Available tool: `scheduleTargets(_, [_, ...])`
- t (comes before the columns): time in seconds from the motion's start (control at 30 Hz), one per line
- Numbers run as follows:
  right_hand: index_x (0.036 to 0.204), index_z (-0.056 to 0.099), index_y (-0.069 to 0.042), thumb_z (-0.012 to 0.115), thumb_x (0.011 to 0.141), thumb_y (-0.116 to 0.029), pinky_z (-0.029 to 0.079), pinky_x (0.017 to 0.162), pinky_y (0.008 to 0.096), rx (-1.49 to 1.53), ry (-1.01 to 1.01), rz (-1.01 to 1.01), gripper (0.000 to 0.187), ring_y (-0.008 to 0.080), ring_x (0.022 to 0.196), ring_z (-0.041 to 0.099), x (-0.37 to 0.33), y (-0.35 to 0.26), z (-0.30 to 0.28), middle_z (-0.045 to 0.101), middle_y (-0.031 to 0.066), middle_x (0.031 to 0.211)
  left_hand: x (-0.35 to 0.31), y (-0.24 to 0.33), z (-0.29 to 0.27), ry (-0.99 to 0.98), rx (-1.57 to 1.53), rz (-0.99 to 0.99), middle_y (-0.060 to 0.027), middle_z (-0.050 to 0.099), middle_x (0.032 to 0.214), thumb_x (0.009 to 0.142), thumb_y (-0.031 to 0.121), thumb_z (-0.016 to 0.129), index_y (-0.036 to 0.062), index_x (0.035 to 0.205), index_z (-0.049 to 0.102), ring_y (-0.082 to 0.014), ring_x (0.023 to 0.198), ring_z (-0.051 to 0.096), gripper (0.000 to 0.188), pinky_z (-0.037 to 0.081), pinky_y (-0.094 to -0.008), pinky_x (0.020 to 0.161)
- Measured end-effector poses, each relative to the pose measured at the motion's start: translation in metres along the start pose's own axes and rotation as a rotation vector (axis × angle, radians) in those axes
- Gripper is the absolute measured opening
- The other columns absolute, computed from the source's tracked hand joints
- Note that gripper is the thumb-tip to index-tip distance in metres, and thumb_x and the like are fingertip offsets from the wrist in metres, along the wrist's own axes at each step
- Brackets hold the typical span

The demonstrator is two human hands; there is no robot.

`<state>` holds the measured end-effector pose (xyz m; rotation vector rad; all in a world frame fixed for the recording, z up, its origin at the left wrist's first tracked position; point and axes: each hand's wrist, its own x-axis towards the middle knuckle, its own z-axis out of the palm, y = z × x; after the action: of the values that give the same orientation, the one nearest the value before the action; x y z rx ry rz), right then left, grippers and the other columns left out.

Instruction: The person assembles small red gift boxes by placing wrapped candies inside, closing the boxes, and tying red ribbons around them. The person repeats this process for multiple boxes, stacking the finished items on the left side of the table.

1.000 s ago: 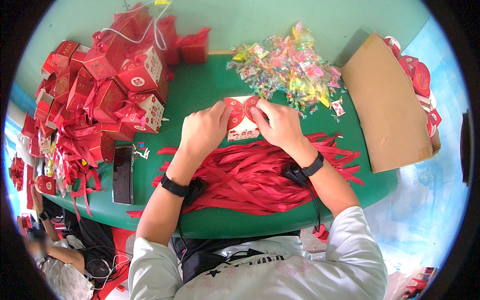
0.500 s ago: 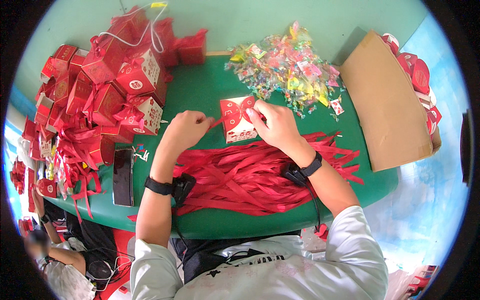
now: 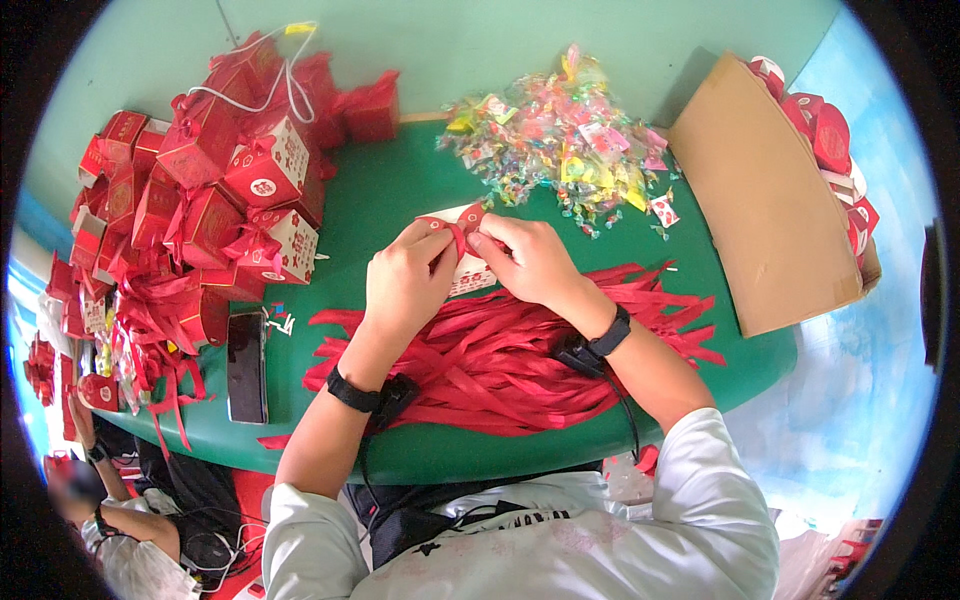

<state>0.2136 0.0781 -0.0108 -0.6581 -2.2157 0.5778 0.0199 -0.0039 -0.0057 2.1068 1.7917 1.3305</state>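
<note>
Left grip [image 3: 408, 275] returned over red-lettered box [image 3: 474, 279], pinching ribbon [image 3: 460, 238].

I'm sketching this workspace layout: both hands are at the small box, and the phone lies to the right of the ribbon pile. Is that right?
One thing is off: the head view shows the phone to the left of the ribbon pile. The left hand and right hand are indeed at the small box.
</note>
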Motion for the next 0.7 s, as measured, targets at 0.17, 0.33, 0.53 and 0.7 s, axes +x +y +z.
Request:
scheduleTargets(0.17, [0.101, 0.066, -0.01, 0.075, 0.099, -0.025, 0.053, 0.062, 0.0467, 0.122, -0.185, -0.009, 0.017, 0.0366, 0.072, 0.071, 0.004, -0.001, -0.027, 0.073, 0.0122, 0.084, -0.001, 0.001, -0.005, -0.028, 0.04, -0.07, -0.0099, 0.076, 0.106, 0.096, 0.014, 0.074, 0.0068, 0.106, 0.08, -0.0342, 0.086, 0.076, 0.014, 0.061, -0.0418, 0.075])
scheduleTargets(0.33, [0.091, 0.071, -0.013, 0.079, 0.088, -0.021, 0.054, 0.058, 0.043, -0.352, -0.047, -0.369, 0.012, 0.0299, 0.067, 0.068, 0.006, 0.009, -0.034, 0.063, 0.0063, 0.081, 0.002, 0.0, -0.009, -0.066, -0.02, -0.063, -0.0134, 0.075, 0.108, 0.096, 0.012, 0.073, 0.0038, 0.108, 0.079, -0.0337, 0.088, 0.075, 0.016, 0.059, -0.041, 0.078])
scheduleTargets(0.53, [0.095, 0.073, -0.013, 0.079, 0.089, -0.017, 0.055, 0.056, 0.0396, -0.449, 0.143, -0.289, 0.009, 0.0268, 0.069, 0.07, 0.006, 0.005, -0.022, 0.065, 0.0043, 0.088, 0.002, -0.009, -0.007, -0.093, -0.096, 0.004, -0.0135, 0.076, 0.107, 0.096, 0.009, 0.072, 0.0025, 0.109, 0.079, -0.0321, 0.086, 0.074, 0.016, 0.058, -0.039, 0.077])
scheduleTargets(0.7, [0.099, 0.075, -0.013, 0.079, 0.09, -0.015, 0.056, 0.057, 0.0388, -0.47, 0.193, -0.308, 0.01, 0.0262, 0.069, 0.071, 0.005, -0.001, -0.015, 0.066, 0.0041, 0.089, 0.002, -0.012, -0.007, -0.095, -0.158, 0.017, -0.014, 0.075, 0.106, 0.094, 0.005, 0.072, 0.0011, 0.105, 0.078, -0.0306, 0.084, 0.074, 0.013, 0.058, -0.0375, 0.075])
